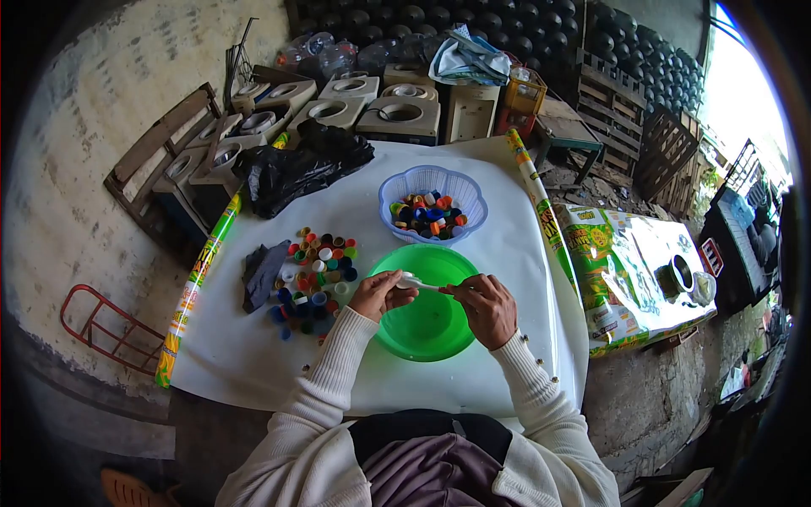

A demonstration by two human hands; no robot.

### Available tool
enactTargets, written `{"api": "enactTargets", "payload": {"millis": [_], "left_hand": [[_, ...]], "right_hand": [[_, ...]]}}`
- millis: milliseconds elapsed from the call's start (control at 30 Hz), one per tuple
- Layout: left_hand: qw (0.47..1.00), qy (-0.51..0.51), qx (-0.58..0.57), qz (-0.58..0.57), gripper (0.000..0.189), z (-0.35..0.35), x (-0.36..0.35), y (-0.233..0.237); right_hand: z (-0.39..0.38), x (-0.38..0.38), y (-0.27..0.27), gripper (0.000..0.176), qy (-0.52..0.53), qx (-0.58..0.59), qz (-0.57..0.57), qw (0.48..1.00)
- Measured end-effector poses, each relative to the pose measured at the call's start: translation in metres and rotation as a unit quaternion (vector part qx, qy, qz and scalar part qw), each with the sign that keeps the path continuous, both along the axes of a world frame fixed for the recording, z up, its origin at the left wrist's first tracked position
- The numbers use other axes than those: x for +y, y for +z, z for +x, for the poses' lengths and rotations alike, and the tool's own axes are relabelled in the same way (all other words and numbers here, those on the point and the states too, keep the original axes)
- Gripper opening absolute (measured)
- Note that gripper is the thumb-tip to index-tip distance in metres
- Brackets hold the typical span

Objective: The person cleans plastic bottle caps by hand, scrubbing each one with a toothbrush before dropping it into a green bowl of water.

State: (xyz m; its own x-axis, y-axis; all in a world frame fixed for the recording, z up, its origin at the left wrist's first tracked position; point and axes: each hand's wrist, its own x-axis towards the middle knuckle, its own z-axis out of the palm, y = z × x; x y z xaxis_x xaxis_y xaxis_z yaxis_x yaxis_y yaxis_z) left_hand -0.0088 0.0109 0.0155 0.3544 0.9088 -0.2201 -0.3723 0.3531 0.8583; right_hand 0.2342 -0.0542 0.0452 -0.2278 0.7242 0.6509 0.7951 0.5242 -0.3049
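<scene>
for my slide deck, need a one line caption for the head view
Left hand and right hand hold a white piece over a green bowl, bottle caps and a basket alongside.

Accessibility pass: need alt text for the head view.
Seen from above, a person's left hand and right hand hold a small white object between them over a green bowl on a white-covered table. Left of the bowl lies a pile of coloured bottle caps; behind it stands a pale blue basket with more caps.
</scene>
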Motion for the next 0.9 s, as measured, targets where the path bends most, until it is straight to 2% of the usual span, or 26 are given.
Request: {"api": "enactTargets", "payload": {"millis": [133, 233, 533, 633, 733, 833, 900], "left_hand": [[1.000, -0.002, 0.024, -0.004, 0.029, -0.002, 0.004, -0.007], [1.000, 0.013, 0.023, -0.005, 0.027, -0.004, 0.004, -0.007], [0.998, 0.031, 0.048, -0.005, 0.025, 0.006, 0.004, -0.004], [0.997, 0.032, 0.075, 0.006, 0.025, 0.008, 0.004, -0.003], [0.994, 0.044, 0.097, 0.027, 0.025, 0.011, 0.006, -0.013], [0.996, 0.044, 0.078, 0.014, 0.025, 0.010, 0.006, -0.012], [0.996, 0.040, 0.074, 0.018, 0.025, 0.011, 0.005, -0.013]], "right_hand": [[0.002, 0.009, 0.005, 0.017, 0.054, -0.020, -0.009, 0.998], [0.001, 0.015, 0.004, 0.021, 0.036, -0.051, 0.000, 0.998], [0.003, 0.013, 0.003, 0.018, 0.055, -0.004, -0.059, 0.997], [0.002, 0.010, 0.001, 0.017, -0.015, -0.002, -0.039, 0.999], [-0.003, 0.003, 0.003, 0.020, 0.025, 0.011, -0.089, 0.996], [-0.005, 0.004, 0.000, 0.020, -0.014, 0.057, -0.042, 0.997], [-0.004, -0.003, 0.005, 0.019, 0.002, 0.037, -0.117, 0.992]]}}
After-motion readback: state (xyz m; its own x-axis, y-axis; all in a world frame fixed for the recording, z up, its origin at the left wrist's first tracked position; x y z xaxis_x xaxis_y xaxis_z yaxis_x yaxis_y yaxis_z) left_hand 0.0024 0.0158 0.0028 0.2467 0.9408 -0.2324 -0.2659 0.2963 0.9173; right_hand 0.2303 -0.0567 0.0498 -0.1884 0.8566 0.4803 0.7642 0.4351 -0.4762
